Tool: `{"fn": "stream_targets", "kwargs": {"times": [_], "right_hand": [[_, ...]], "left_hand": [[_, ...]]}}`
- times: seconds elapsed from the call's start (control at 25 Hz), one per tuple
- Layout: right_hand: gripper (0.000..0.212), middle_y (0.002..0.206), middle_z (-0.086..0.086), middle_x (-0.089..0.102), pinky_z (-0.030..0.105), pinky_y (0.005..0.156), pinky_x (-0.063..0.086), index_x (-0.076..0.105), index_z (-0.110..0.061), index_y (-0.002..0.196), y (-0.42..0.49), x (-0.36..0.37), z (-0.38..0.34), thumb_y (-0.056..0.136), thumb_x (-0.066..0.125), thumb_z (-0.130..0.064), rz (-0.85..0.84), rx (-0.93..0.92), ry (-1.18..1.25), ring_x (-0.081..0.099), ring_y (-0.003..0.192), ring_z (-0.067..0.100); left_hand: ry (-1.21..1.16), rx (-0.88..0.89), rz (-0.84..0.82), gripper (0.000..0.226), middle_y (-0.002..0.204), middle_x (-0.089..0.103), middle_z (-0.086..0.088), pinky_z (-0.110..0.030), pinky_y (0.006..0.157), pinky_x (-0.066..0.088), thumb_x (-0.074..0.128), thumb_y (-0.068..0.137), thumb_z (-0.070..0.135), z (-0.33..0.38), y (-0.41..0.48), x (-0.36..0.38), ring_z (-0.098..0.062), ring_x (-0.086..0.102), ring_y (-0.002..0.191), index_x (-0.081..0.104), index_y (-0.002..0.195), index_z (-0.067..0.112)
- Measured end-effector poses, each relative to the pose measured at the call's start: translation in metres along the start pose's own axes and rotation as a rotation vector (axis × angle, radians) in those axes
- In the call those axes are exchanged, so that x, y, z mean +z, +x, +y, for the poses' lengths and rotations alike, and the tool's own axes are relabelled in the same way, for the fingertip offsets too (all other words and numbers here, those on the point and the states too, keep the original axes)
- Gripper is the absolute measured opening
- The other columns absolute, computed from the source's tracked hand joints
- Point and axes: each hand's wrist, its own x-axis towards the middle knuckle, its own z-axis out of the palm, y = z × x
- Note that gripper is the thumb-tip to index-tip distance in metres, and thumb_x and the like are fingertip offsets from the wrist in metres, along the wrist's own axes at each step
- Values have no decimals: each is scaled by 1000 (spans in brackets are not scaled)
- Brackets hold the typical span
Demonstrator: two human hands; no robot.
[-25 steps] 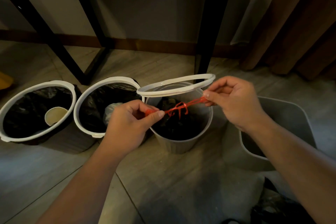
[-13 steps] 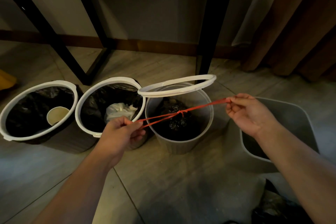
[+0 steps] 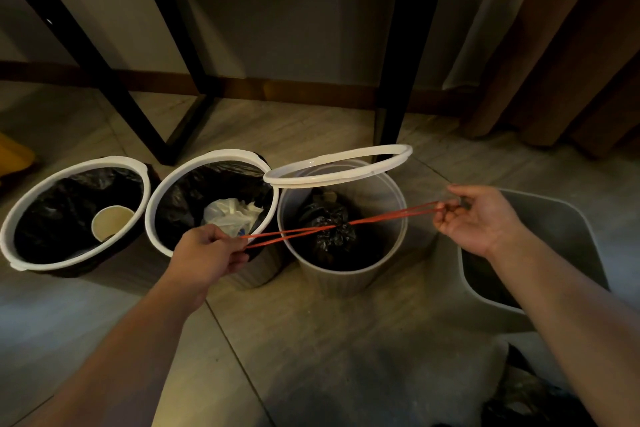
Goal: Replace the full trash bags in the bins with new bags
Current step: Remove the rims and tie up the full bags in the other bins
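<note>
Left hand (image 3: 204, 253) and right hand (image 3: 481, 218) each pinch an end of the red drawstring (image 3: 381, 217), taut above the rim of the grey bin (image 3: 346, 274); the knotted black bag (image 3: 329, 232) sits inside. Floor tiles (image 3: 311, 340) span the near side.

Drawstrings (image 3: 381, 217) taut: L hand (image 3: 204, 251), R hand (image 3: 481, 218)

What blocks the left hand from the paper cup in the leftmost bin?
Likely reachable: the paper cup lies exposed in the open bin. But the left hand grips the red drawstring and must let go.
</note>
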Motion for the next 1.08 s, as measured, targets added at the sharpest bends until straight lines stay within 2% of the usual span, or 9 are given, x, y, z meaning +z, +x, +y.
{"fn": "stream_targets", "kwargs": {"times": [0.16,0.24,0.4,0.56,0.64,0.76,0.88,0.96,1.08], "right_hand": [[13,74,-2,43,32,84,48,63,-17,104,-9,5,-1,94,66,-9,-46,1,-34,48,75,13],[10,73,-2,46,35,87,52,63,-17,94,-24,13,-7,91,68,-9,-117,-39,-115,49,70,11],[17,71,1,59,36,71,60,65,-17,88,-75,45,-28,77,70,-4,-407,-206,-304,58,67,14],[30,73,8,60,38,70,65,62,-7,93,-126,90,-15,69,69,10,-691,-292,-392,67,65,20],[29,77,11,64,31,67,62,61,-5,92,-140,109,0,68,69,9,-686,-339,-488,69,68,22],[22,86,13,68,35,81,60,66,-5,93,-149,115,9,84,70,15,-656,-545,-699,70,84,26],[16,96,10,77,41,88,64,72,-11,95,-154,100,-1,90,72,4,-650,-808,-806,77,95,27],[17,98,6,77,44,85,65,73,-20,99,-151,91,-7,89,77,-7,-513,-962,-911,78,93,23],[29,90,-5,76,27,69,62,73,-27,107,-145,89,1,83,88,-29,-428,-834,-1176,74,78,8]], "left_hand": [[16,10,54,17,90,76,-29,-39,69,62,77,93,5,0,-8,2,-25,77,69,62,85,5],[-108,47,16,18,93,77,-26,-39,72,62,72,96,6,14,-20,2,-27,79,77,59,83,9],[-450,165,-302,10,89,74,-15,-46,93,61,72,88,9,63,-69,10,-30,77,93,65,91,16],[-342,303,-517,25,103,79,-17,-41,88,63,65,93,15,107,-121,49,-32,76,91,67,116,7],[-232,326,-558,25,109,79,-15,-41,88,61,59,102,18,122,-137,72,-30,76,94,69,124,11],[-292,239,-539,34,98,75,-15,-38,87,60,55,107,33,141,-146,93,-26,74,89,74,114,7],[-365,139,-491,38,89,77,-9,-33,79,61,57,105,40,155,-142,94,-21,73,84,77,97,9],[-317,134,-468,49,100,81,-8,-32,78,61,54,104,50,159,-137,90,-21,75,94,79,103,8],[-228,168,-545,58,108,81,-10,-31,81,63,50,103,56,165,-135,88,-22,76,107,78,115,6]]}}
